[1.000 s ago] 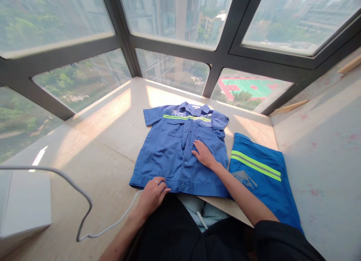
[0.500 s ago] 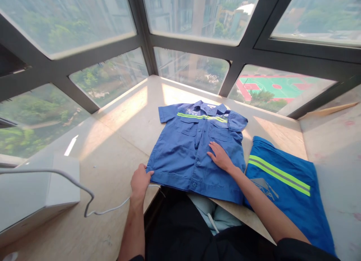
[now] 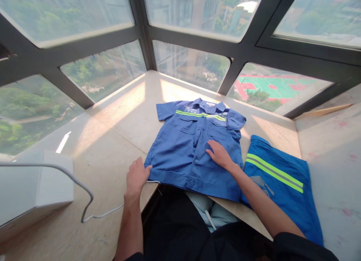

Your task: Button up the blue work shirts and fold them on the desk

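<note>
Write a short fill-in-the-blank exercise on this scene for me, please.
The shirt has ____ sleeves, not long ones.
The right hand rests on the ____, not the other garment.
The hand nearer the box is the ____ one.
The court outside is mostly ____ with red patches.
Missing words: short; shirt; left; green.

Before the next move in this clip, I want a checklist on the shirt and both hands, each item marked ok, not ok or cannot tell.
1. Shirt spread out, front up: ok.
2. Sleeves both smooth: not ok; the one on the right of the view looks rumpled.
3. Right hand resting on the shirt's front: ok.
4. Left hand at the shirt's lower corner: ok, though whether it grips the cloth is unclear.
5. Cable clear of the shirt: cannot tell; it comes close to the lower edge and is partly hidden.
6. Second garment beside the shirt, on the right: ok.
</note>
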Demonstrator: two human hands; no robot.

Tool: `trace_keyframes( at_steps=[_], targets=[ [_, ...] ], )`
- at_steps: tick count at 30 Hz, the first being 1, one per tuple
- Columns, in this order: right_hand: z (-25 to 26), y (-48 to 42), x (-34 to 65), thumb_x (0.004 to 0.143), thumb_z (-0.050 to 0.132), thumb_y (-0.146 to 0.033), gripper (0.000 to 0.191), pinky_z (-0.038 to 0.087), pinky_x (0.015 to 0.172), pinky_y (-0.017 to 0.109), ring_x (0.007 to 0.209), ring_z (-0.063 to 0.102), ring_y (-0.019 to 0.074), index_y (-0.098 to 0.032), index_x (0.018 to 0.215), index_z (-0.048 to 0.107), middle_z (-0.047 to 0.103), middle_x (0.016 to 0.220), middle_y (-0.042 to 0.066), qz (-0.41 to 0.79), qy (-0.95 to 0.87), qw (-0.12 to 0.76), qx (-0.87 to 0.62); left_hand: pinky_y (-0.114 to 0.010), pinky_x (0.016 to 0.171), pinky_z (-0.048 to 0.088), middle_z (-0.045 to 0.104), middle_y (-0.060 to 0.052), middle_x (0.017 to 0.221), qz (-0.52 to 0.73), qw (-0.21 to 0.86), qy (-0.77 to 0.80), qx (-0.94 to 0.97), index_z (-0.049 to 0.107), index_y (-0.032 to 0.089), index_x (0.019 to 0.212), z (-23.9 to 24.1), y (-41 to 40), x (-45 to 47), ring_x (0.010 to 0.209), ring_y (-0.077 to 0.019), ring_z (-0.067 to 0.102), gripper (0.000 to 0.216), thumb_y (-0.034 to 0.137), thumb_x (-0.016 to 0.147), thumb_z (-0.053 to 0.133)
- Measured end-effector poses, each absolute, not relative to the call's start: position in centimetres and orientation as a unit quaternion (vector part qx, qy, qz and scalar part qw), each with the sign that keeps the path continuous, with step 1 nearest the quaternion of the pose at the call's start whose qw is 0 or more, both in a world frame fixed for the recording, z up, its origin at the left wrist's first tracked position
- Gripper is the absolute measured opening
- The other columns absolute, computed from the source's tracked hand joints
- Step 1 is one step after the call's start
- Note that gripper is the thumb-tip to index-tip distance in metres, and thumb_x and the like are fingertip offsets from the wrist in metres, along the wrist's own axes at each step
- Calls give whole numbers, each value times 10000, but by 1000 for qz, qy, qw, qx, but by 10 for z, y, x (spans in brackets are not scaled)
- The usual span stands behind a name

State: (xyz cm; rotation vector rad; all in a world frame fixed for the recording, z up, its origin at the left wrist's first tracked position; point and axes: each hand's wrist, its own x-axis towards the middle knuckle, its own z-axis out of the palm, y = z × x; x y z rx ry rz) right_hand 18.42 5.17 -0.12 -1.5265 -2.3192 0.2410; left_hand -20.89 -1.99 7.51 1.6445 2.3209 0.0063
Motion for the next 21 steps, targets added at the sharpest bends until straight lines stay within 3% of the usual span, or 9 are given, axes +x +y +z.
trace_keyframes(
  at_steps=[3, 8, 13, 17, 21],
  targets=[
    [13, 57, 172, 938, 451, -258, 451, 438, 1084, 515, 1280, 528, 302, -127, 1363, 528, 572, 1362, 185, 86, -826, 204, -519, -430, 1000, 448, 601, -227, 1253, 143, 103, 755, 632, 511, 61, 1279, 77, -6, -179, 1203, -335, 554, 480, 344, 896, 569],
    [33, 84, 150, 853, 401, -33, 584, 455, 1084, 468, 1294, 525, 247, -184, 1410, 488, 563, 1393, 125, 84, -850, 222, -471, -359, 1017, 457, 681, -99, 1152, 341, 192, 578, 716, 627, 177, 1148, 67, 40, -94, 1100, -221, 614, 261, 232, 918, 516],
    [35, 117, 153, 831, 453, -30, 581, 497, 1041, 415, 1251, 570, 242, -186, 1388, 506, 584, 1374, 113, 110, -872, 157, -451, -317, 986, 453, 701, -92, 1116, 214, 259, 521, 784, 669, 171, 1106, 49, 97, -32, 1071, -216, 625, 262, 163, 888, 525],
    [32, 121, 169, 828, 529, -77, 595, 557, 920, 378, 1115, 648, 246, -216, 1404, 478, 640, 1267, 106, 123, -887, 93, -435, -330, 909, 477, 692, -137, 1106, 167, 264, 538, 783, 641, 140, 1163, 40, 131, -19, 1052, -251, 639, 306, 200, 893, 511],
    [25, 114, 181, 865, 540, -120, 522, 575, 814, 364, 1003, 670, 247, -192, 1380, 492, 658, 1143, 116, 108, -885, 103, -440, -330, 831, 494, 718, -126, 980, 150, 278, 548, 775, 620, 136, 1203, 37, 160, -12, 958, -262, 668, 371, 263, 857, 578]
  ],
)
